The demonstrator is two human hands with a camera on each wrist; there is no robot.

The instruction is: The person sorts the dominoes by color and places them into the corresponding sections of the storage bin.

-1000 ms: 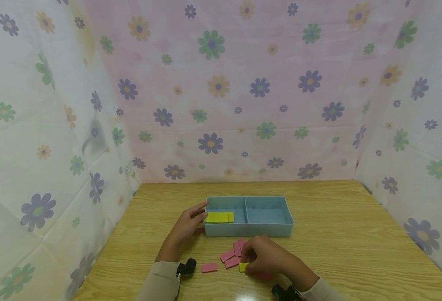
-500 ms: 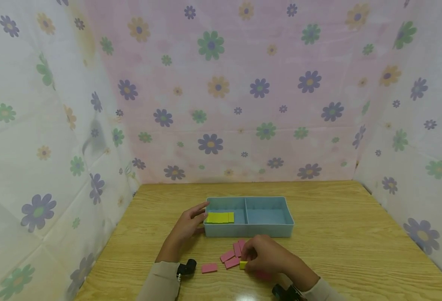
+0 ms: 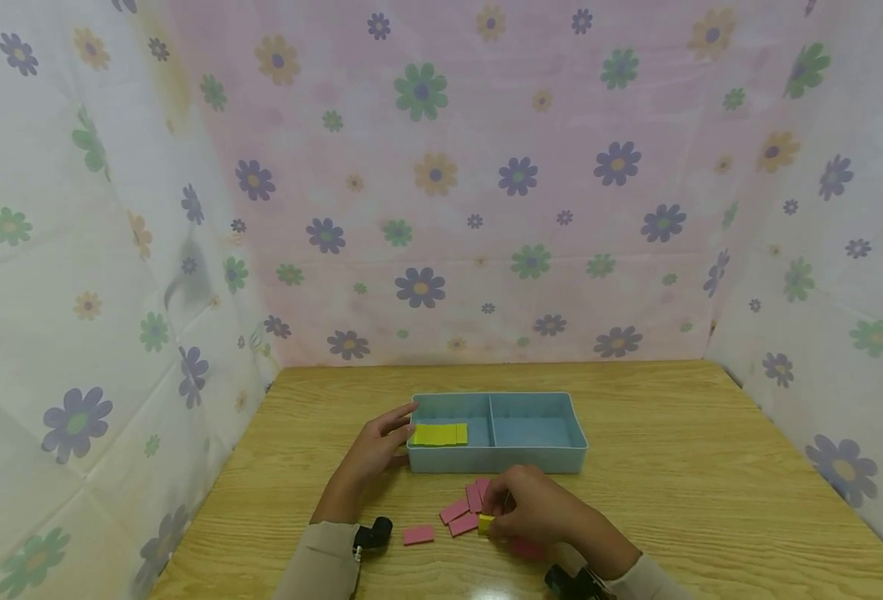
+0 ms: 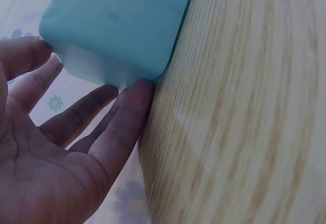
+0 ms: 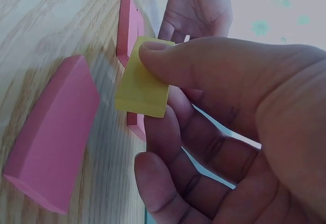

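My right hand [image 3: 537, 506] pinches a yellow block [image 5: 145, 81] between thumb and fingers, just over the table. Several pink blocks [image 3: 464, 523] lie around it, one [image 5: 56, 132] close beside the hand in the right wrist view. My left hand [image 3: 372, 450] touches the left end of a light blue box [image 3: 497, 460] with its fingertips, fingers fairly straight. In the left wrist view the fingers [image 4: 127, 114] rest against the box's outer wall [image 4: 117, 30]. A row of yellow blocks [image 3: 437, 434] lies in the box's left compartment.
A divider [image 3: 492, 421] splits the box; its right compartment [image 3: 534, 429] shows bare floor. A lone pink block [image 3: 418, 535] lies near the left sleeve. Flower-patterned cloth [image 3: 456, 167] surrounds the wooden table [image 3: 659, 467] at the back and sides.
The yellow block in my right hand has tilted and lifted slightly, and the right hand has shifted a little. My left hand stays at the box.
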